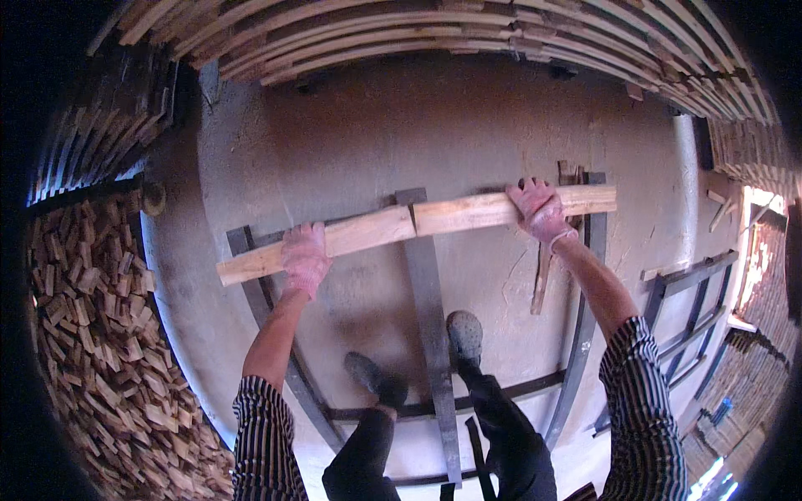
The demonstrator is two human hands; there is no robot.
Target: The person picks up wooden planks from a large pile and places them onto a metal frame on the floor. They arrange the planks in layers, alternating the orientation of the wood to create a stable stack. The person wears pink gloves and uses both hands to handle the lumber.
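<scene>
Two pale wooden boards lie end to end across a dark frame (428,309), with a narrow gap between their ends above its middle bar. My left hand (306,257), in a pinkish work glove, is closed over the left board (368,231) near its outer half. Also gloved, my right hand (538,209) has its fingers wrapped over the far edge of the right board (464,214). Both boards reach past the frame's side bars. My fingertips are partly hidden behind the wood.
A big heap of short wood pieces (100,334) fills the left side. Long slats (384,37) are stacked along the far side. Thin sticks (541,275) lie on the floor beneath the right board. Another dark frame (689,284) stands at right. My feet are between the frame's bars.
</scene>
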